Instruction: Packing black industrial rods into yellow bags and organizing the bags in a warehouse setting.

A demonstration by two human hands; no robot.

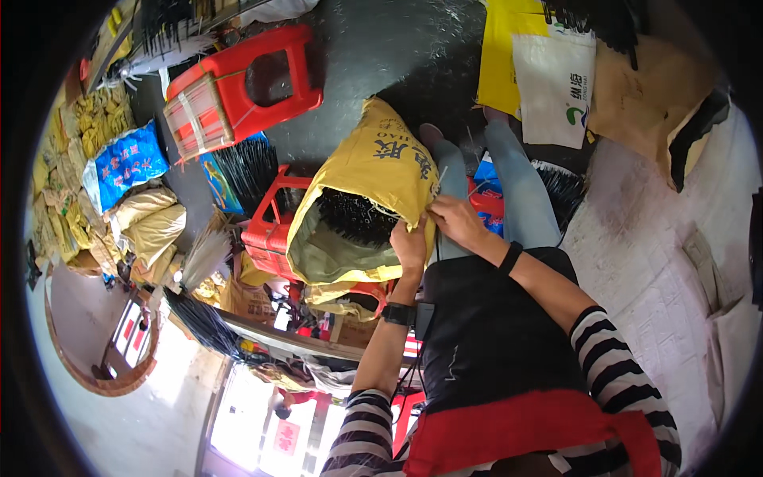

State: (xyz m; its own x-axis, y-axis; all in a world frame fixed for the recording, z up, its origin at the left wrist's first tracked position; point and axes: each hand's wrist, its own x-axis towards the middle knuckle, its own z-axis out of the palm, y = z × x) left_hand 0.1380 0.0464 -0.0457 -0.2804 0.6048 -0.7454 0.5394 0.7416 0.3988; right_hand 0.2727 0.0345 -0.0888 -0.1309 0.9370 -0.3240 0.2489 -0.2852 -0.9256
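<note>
Sack (381, 163), yellow and woven, lies before the person, to the left of the legs (520, 187), its mouth gaping toward lower left. Fingers of the left hand (408, 246) are closed on the right end of the rim; those of the right hand (461, 222) are pinched at the same edge, just above. Whether the right fingertips also hold a thin strand cannot be told. Principal risk, in my judgement: all observed grip is concentrated at one corner, so a hard pull there could tear the weave or let the rim slip. The opposite side of the mouth is unheld; should the sack roll that way, the black bristles (354, 219) inside could slide out. Their tips, lying near the left knuckles, could prick the skin or snag in the weave. Support is a further concern: a red stool (270, 215) stands beside and partly behind the sack, and whether it bears the load is hidden; if it does, a sideways tug could tip both. Farther out, loose bundles (246, 171) lie on the dark floor (373, 48), where any spilled bristles could become mixed with them.
</note>
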